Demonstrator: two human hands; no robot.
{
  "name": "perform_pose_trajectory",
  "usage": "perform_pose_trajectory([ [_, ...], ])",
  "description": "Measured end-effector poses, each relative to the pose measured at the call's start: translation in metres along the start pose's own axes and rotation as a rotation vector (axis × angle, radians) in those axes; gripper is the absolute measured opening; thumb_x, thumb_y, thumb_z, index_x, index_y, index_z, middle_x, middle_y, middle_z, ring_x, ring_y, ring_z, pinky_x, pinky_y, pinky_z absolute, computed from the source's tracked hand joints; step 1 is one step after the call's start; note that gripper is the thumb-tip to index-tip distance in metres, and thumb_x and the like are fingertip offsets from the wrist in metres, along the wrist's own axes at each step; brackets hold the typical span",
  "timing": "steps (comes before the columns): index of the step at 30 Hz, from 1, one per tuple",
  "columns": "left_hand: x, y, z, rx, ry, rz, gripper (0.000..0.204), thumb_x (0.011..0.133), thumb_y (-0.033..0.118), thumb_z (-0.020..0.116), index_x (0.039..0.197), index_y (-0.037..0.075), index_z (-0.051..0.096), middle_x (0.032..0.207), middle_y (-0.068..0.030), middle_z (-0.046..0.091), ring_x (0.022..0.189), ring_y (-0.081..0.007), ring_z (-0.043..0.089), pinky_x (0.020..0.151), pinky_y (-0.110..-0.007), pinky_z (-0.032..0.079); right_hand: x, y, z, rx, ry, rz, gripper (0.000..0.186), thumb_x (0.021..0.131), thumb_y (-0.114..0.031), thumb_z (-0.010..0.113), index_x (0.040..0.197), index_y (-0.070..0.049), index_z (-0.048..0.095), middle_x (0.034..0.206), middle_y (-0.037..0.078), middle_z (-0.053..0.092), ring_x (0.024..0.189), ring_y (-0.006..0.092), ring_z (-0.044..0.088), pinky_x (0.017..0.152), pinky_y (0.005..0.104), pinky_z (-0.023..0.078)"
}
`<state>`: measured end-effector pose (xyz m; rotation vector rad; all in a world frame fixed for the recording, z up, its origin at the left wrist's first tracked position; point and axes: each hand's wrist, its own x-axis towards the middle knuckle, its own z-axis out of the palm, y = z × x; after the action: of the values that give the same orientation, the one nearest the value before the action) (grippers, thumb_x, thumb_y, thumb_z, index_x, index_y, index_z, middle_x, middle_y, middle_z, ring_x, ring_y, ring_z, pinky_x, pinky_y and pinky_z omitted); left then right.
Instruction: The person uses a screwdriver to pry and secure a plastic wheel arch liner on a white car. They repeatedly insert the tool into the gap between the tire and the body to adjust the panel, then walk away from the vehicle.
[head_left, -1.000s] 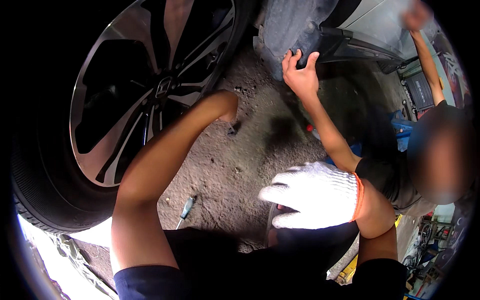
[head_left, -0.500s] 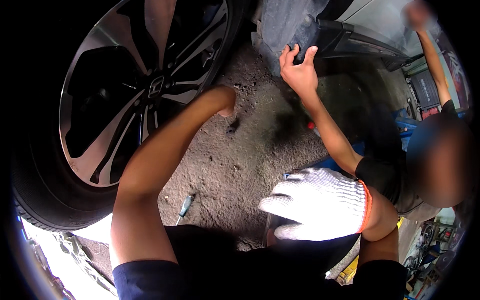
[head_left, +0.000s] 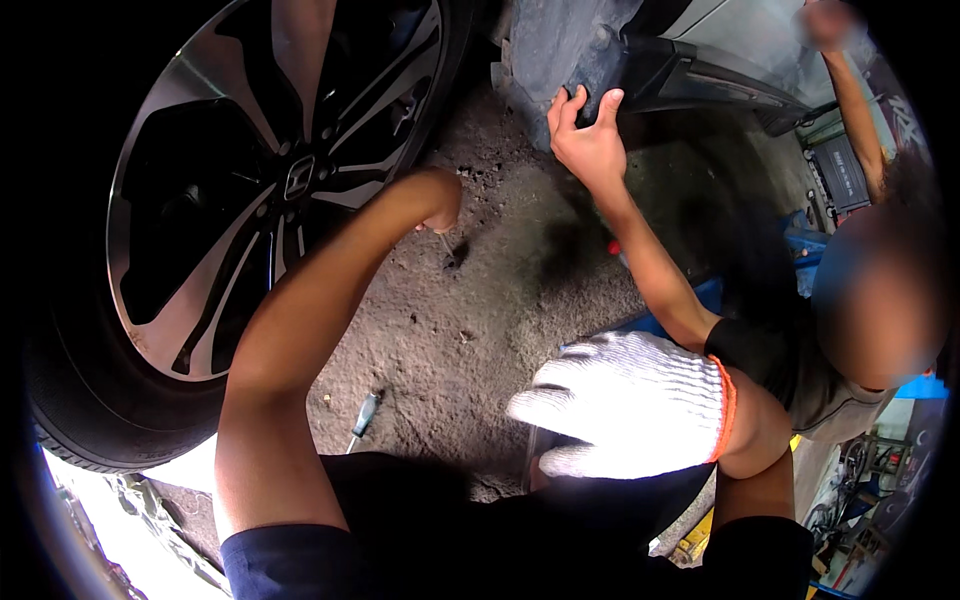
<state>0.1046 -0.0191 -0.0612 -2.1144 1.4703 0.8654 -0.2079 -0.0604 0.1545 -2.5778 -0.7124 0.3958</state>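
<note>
My bare left hand (head_left: 440,205) hangs bent at the wrist beside the tyre, low over the rough ground. Its fingers are curled and mostly hidden behind the wrist. A thin metal rod (head_left: 447,243) pokes out beneath them, the rest of it unseen. My right hand (head_left: 625,405) wears a white knitted glove with an orange cuff. Its fingers lie stretched and apart near my lap, with no held thing showing. Left of my left arm stands a car wheel (head_left: 205,345) with a grey and black spoked rim. A screwdriver (head_left: 367,412) with a grey-teal handle lies on the ground.
A co-worker's bare hand (head_left: 590,135) rests on black plastic trim (head_left: 650,75) at the car's lower body; their other hand (head_left: 828,25) is raised at upper right. A small red object (head_left: 614,247) lies on the ground. Beyond the co-worker is a dark case (head_left: 838,172).
The view has shifted slightly, moving most things a little to the left. The rod under my left hand shows more plainly. My gloved hand keeps its pose, and the co-worker's head has moved a little.
</note>
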Motion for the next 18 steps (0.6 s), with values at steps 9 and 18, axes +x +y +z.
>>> perform_pose_trajectory([
  [9, -0.004, -0.002, 0.005, -0.046, 0.024, -0.033, 0.022, 0.077, 0.021, 0.071, 0.068, 0.000, 0.072, 0.071, -0.0109, 0.071, 0.068, -0.0203, 0.070, 0.066, -0.035, 0.055, 0.001, -0.006, 0.000, -0.016, -0.004, 0.012, 0.050, 0.092, -0.043, 0.057, 0.125, -0.005, 0.059, 0.110, 0.023, 0.064, 0.093, 0.0386, 0.066, 0.078, 0.0478, 0.055],
  [18, -0.019, 0.000, 0.001, -0.039, 0.018, 0.002, 0.022, 0.079, 0.021, 0.070, 0.070, 0.001, 0.073, 0.071, -0.0097, 0.072, 0.068, -0.0174, 0.070, 0.063, -0.035, 0.055, -0.001, -0.007, -0.002, -0.022, 0.014, -0.012, 0.049, 0.090, -0.041, 0.058, 0.123, -0.005, 0.058, 0.106, 0.021, 0.063, 0.089, 0.0363, 0.066, 0.074, 0.0456, 0.055],
])
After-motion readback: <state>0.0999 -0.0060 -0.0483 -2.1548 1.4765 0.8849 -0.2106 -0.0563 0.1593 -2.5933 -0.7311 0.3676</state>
